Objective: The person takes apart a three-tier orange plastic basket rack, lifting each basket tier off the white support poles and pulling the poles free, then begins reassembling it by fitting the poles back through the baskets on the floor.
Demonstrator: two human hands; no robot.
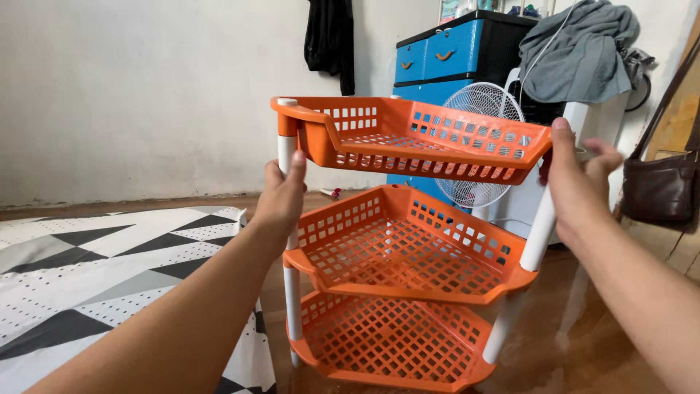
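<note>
Left hand (283,195) and right hand (576,179) each wrap a white post of the orange three-tier plastic lattice rack (408,255); it leans right, so push-fit posts might slip apart

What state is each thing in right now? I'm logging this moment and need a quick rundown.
Orange rack: upright on the floor, three baskets, all empty.
Left hand: closed around the left white post.
Right hand: gripping the right white post.
Blue drawers: shut.
Fan: blades not discernible, cannot tell if running.
Grey cloth: draped, crumpled.
Brown bag: hanging.
</note>
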